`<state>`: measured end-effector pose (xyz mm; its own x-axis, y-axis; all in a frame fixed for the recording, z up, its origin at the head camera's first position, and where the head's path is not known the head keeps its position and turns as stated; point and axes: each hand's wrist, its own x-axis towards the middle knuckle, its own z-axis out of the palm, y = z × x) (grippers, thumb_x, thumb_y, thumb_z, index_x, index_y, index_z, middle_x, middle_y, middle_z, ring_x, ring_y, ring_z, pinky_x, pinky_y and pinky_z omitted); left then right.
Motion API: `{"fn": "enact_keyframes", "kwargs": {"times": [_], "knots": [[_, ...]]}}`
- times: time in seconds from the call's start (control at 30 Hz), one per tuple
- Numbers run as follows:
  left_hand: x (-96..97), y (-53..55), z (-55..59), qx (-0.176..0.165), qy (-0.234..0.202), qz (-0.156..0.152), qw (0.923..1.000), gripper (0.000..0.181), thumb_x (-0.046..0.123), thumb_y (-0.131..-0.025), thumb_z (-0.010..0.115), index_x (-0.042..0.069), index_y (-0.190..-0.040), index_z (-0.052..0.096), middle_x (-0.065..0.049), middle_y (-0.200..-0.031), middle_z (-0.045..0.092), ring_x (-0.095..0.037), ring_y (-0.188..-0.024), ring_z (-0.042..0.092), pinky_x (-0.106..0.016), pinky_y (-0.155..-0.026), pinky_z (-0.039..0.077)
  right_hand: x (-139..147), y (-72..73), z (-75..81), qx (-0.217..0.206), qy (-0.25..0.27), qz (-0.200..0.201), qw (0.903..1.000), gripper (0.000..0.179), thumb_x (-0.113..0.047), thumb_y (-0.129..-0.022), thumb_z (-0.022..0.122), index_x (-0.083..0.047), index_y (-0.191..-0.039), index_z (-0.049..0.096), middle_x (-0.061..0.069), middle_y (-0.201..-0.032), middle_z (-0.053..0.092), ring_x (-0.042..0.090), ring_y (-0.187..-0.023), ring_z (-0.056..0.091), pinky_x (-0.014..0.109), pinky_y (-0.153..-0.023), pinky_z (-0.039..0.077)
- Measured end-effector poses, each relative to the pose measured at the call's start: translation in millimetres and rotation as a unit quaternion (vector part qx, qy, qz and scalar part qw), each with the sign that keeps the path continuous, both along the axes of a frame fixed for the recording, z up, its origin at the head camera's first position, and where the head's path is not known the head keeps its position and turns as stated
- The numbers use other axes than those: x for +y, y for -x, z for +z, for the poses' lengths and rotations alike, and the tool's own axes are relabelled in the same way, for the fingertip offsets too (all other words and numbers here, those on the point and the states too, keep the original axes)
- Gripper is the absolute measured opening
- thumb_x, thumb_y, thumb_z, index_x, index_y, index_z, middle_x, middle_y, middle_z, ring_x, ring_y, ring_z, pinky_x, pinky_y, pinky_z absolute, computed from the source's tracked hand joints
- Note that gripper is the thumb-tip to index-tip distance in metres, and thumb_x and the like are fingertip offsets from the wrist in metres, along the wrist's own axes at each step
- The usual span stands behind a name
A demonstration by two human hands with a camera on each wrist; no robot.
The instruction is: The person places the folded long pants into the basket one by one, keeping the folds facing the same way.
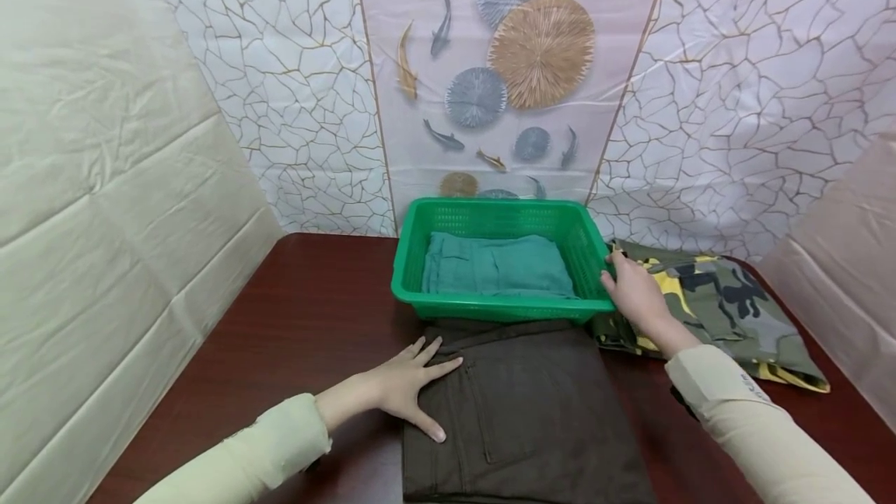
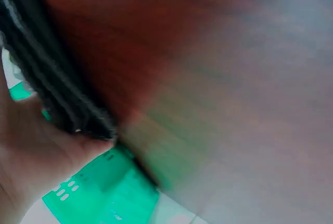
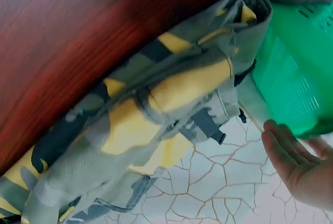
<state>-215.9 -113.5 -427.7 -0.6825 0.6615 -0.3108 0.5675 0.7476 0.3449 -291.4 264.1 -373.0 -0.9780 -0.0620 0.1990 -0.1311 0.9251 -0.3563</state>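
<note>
resting on brown trousers (image 1: 539, 411), the left grip (image 1: 407, 386) lies spread. the right grip (image 1: 638, 294), loosely extended, is at the right edge of the green basket (image 1: 504, 303).

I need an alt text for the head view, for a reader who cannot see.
A left hand with spread fingers rests on a folded dark brown garment, while the right hand is at the right end of a green basket containing folded teal cloth. A camouflage garment lies to the right on the table.
</note>
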Motion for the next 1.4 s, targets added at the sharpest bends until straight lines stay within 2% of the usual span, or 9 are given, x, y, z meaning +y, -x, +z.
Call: {"fn": "enact_keyframes", "kwargs": {"times": [0.17,0.37,0.53,0.73,0.87,1.0,1.2,1.27,1.4], "knots": [[-15.1,-0.3,-7.1,0.064,-0.079,0.004,0.9948,0.099,0.067,-0.070,0.068,0.031,-0.151,0.023,-0.014,-0.158,0.013,-0.042,-0.143,0.013,-0.062,-0.111,0.023,10.6,-9.6,20.5,-0.018,-0.005,0.030,0.9994,0.041,-0.015,-0.098,0.049,0.010,-0.131,0.046,0.033,-0.104,0.060,0.030,-0.065,0.059,0.036,-0.050,0.044],[-37.9,2.9,10.5,0.112,-0.159,0.089,0.9769,0.086,0.059,-0.076,0.069,0.019,-0.145,0.039,-0.019,-0.147,0.038,-0.042,-0.132,0.038,-0.061,-0.100,0.038,22.4,-25.4,39.4,-0.025,-0.038,0.045,0.9979,0.041,-0.018,-0.098,0.050,0.008,-0.129,0.047,0.036,-0.115,0.057,0.043,-0.087,0.062,0.046,-0.062,0.051],[-62.5,8.2,35.6,0.030,-0.223,0.161,0.9610,0.068,0.043,-0.085,0.067,0.009,-0.140,0.045,-0.020,-0.135,0.049,-0.038,-0.121,0.050,-0.053,-0.097,0.044,33.9,-46.8,40.3,-0.033,-0.014,0.038,0.9986,0.036,-0.017,-0.097,0.051,0.008,-0.123,0.052,0.033,-0.107,0.061,0.041,-0.084,0.064,0.043,-0.060,0.053],[-84.8,11.5,58.7,-0.029,-0.241,0.165,0.9559,0.064,0.035,-0.089,0.065,0.005,-0.141,0.042,-0.021,-0.132,0.052,-0.037,-0.113,0.057,-0.045,-0.089,0.051,49.6,-65.6,33.6,-0.052,0.028,0.056,0.9967,0.033,-0.018,-0.098,0.052,0.010,-0.114,0.058,0.029,-0.098,0.065,0.035,-0.081,0.064,0.040,-0.062,0.053],[-92.2,12.5,61.1,-0.090,-0.282,0.199,0.9342,0.056,0.031,-0.090,0.063,0.003,-0.136,0.047,-0.024,-0.123,0.058,-0.033,-0.107,0.061,-0.042,-0.081,0.055,54.9,-74.0,27.4,-0.111,0.103,0.080,0.9852,0.035,-0.016,-0.099,0.047,0.013,-0.118,0.055,0.021,-0.094,0.067,0.017,-0.074,0.064,0.031,-0.061,0.054],[-98.7,13.8,54.3,-0.215,-0.339,0.250,0.8811,0.057,0.030,-0.093,0.059,0.001,-0.140,0.042,-0.024,-0.129,0.056,-0.034,-0.113,0.059,-0.045,-0.087,0.054,58.9,-79.2,17.6,-0.214,0.222,0.098,0.9462,0.043,-0.016,-0.101,0.042,0.019,-0.126,0.043,0.014,-0.096,0.068,0.010,-0.076,0.066,0.030,-0.069,0.058],[-99.1,16.3,38.7,-0.334,-0.416,0.291,0.7942,0.061,0.030,-0.100,0.046,-0.002,-0.147,0.026,-0.023,-0.141,0.045,-0.026,-0.116,0.060,-0.040,-0.094,0.051,74.1,-84.1,1.1,-0.372,0.370,0.116,0.8434,0.054,-0.025,-0.103,0.039,0.016,-0.138,0.032,0.006,-0.110,0.068,0.014,-0.096,0.068,0.039,-0.087,0.055],[-96.4,15.9,33.2,-0.352,-0.424,0.303,0.7779,0.061,0.032,-0.101,0.043,-0.003,-0.148,0.024,-0.023,-0.142,0.045,-0.021,-0.112,0.061,-0.036,-0.095,0.051,79.8,-85.7,-4.8,-0.410,0.411,0.137,0.8027,0.048,-0.026,-0.104,0.037,0.006,-0.139,0.039,0.002,-0.115,0.067,0.013,-0.102,0.066,0.039,-0.091,0.053],[-91.3,13.0,23.6,-0.379,-0.413,0.322,0.7631,0.062,0.033,-0.101,0.042,-0.004,-0.147,0.025,-0.024,-0.143,0.043,-0.020,-0.111,0.061,-0.035,-0.096,0.050,85.8,-88.0,-16.4,-0.473,0.470,0.179,0.7235,0.037,-0.026,-0.105,0.029,-0.017,-0.131,0.054,-0.003,-0.119,0.064,0.011,-0.108,0.062,0.038,-0.096,0.050]]}}
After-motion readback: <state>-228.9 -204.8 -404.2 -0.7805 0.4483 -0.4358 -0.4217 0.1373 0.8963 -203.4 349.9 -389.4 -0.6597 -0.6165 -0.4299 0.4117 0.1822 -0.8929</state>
